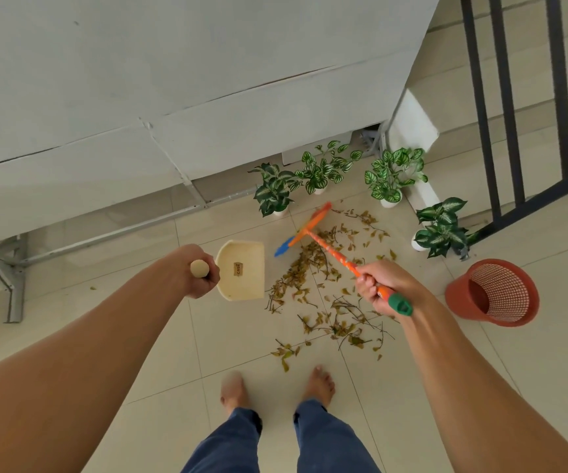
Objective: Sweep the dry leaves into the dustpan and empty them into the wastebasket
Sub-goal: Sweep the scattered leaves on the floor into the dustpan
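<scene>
Cream plastic, the dustpan (241, 269) hangs over the pale tiled floor (159, 363), its mouth turned toward the dry leaves (320, 295); the left hand (199, 273) is closed around the top of its upright handle; the right hand (383, 286) is wrapped tight around the orange broom (330, 249) just below its green cap, the broom head lying at the far edge of the leaves near four potted plants (313, 174); the leaves lie scattered between dustpan and red wastebasket (494, 291), which stands near the floor's right edge; bare feet (320, 384) stand just short of the leaves.
</scene>
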